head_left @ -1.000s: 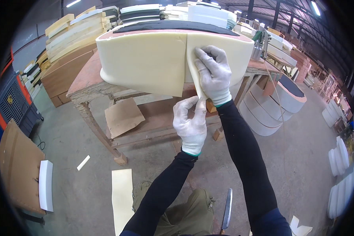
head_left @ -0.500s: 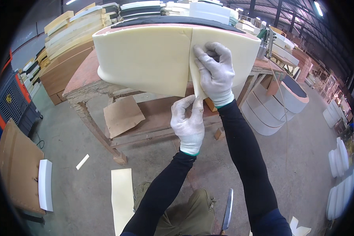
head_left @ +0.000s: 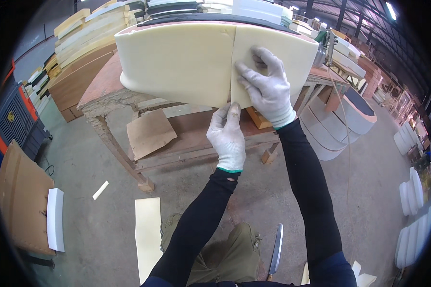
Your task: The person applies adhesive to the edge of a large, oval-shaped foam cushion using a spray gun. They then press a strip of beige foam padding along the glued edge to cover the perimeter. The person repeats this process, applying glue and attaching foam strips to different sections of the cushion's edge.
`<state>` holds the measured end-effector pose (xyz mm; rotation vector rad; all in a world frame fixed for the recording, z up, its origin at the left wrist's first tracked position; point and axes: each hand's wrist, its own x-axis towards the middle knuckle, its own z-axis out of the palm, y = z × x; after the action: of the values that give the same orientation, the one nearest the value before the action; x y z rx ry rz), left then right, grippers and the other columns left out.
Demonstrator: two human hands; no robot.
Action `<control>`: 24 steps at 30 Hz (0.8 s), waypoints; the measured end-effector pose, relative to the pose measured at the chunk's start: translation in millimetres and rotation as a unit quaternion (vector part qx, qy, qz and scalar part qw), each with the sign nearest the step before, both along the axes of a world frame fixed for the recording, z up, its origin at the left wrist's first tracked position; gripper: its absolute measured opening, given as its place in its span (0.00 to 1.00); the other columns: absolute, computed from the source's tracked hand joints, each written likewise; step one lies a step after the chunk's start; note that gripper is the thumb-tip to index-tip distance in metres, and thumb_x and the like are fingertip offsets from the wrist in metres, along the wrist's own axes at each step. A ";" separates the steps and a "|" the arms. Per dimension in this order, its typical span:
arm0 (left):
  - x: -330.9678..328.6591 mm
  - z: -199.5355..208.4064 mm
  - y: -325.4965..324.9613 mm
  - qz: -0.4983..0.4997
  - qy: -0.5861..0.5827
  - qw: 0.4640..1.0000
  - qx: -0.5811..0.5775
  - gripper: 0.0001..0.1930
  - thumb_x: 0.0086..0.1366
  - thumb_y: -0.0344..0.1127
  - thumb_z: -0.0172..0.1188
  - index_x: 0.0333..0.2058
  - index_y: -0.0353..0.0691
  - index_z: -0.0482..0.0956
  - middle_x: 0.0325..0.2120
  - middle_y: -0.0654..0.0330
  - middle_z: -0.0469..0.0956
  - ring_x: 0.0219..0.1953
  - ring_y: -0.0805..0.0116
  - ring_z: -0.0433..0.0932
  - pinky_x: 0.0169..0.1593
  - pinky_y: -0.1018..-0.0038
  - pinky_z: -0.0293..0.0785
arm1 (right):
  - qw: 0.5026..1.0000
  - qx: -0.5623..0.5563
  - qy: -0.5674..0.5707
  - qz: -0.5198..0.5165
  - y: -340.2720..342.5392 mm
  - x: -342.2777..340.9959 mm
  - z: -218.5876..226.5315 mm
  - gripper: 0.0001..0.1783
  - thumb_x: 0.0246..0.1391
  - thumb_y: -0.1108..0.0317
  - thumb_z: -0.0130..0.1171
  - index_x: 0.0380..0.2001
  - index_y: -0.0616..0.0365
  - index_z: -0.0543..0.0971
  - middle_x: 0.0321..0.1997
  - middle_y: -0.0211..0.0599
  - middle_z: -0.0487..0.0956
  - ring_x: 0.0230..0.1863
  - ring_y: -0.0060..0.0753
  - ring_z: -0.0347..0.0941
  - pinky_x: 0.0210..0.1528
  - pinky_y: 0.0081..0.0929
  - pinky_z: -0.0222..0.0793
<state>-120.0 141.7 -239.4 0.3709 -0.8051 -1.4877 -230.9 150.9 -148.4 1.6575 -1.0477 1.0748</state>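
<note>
A cream foam sheet (head_left: 177, 62) wraps the curved front of a large padded piece on the workbench. An upright seam divides it from a second foam panel (head_left: 297, 60) on the right. In a white glove, my left hand (head_left: 227, 134) pinches the foam's lower edge at the foot of the seam. My right hand (head_left: 270, 88), also gloved, rests its bent, parted fingers against the right panel, with the fingertips near the seam. A black layer (head_left: 215, 18) lies along the top of the piece.
The worn workbench (head_left: 98, 91) has a lower shelf holding a brown board piece (head_left: 151, 134). A long-bladed knife (head_left: 277, 248) and a foam strip (head_left: 148, 234) lie on the floor near my legs. Curved grey pieces (head_left: 321, 129) stand at right; foam stacks (head_left: 96, 38) rise behind.
The right panel's edge, folded back earlier, now lies flat against the seam. My right hand has shifted slightly right and its fingers have loosened; my left hand has moved up to the seam's foot.
</note>
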 end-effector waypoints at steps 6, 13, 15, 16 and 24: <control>-1.4 0.6 -0.1 -0.002 0.005 1.000 0.002 0.13 0.71 0.32 0.63 0.47 0.27 0.82 0.40 0.62 0.82 0.43 0.77 0.77 0.51 0.79 0.72 | 1.000 -0.004 0.015 -0.022 0.5 0.6 -7.4 0.20 0.47 0.69 0.75 0.47 0.45 0.89 0.63 0.47 0.72 0.59 0.46 0.72 0.59 0.36 0.76; -3.1 2.9 -11.9 -0.025 -0.008 1.000 0.005 0.13 0.70 0.33 0.64 0.47 0.28 0.81 0.39 0.63 0.81 0.39 0.77 0.75 0.47 0.80 0.70 | 0.999 -0.015 0.022 -0.028 -4.3 -0.8 -8.6 0.22 0.44 0.68 0.75 0.47 0.40 0.89 0.63 0.46 0.71 0.61 0.50 0.69 0.58 0.38 0.75; -2.0 1.9 -10.7 -0.012 -0.025 1.000 0.009 0.13 0.69 0.33 0.65 0.46 0.29 0.80 0.38 0.63 0.80 0.39 0.77 0.74 0.47 0.79 0.70 | 0.999 -0.013 0.017 -0.025 -5.8 -0.2 -9.4 0.22 0.44 0.68 0.75 0.47 0.40 0.89 0.63 0.46 0.71 0.61 0.50 0.69 0.59 0.38 0.74; -0.8 0.9 -8.4 0.001 -0.027 1.000 0.012 0.13 0.68 0.33 0.66 0.46 0.29 0.79 0.37 0.63 0.80 0.39 0.77 0.74 0.47 0.78 0.71 | 1.000 -0.018 0.008 -0.017 -6.7 0.4 -10.2 0.22 0.44 0.68 0.75 0.47 0.40 0.89 0.63 0.46 0.71 0.61 0.50 0.69 0.60 0.39 0.74; 41.8 17.2 -57.0 0.486 -0.258 0.731 -0.403 0.14 0.55 0.33 0.75 0.41 0.47 0.85 0.37 0.60 0.77 0.41 0.59 0.74 0.50 0.61 0.69 | 1.000 -0.009 0.000 -0.025 0.8 1.1 -20.9 0.23 0.43 0.70 0.76 0.47 0.44 0.89 0.65 0.48 0.72 0.63 0.52 0.70 0.63 0.40 0.72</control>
<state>-78.2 84.8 -222.3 0.4333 -1.3259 0.0460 -229.8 151.7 -169.2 1.6080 -1.0709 1.0485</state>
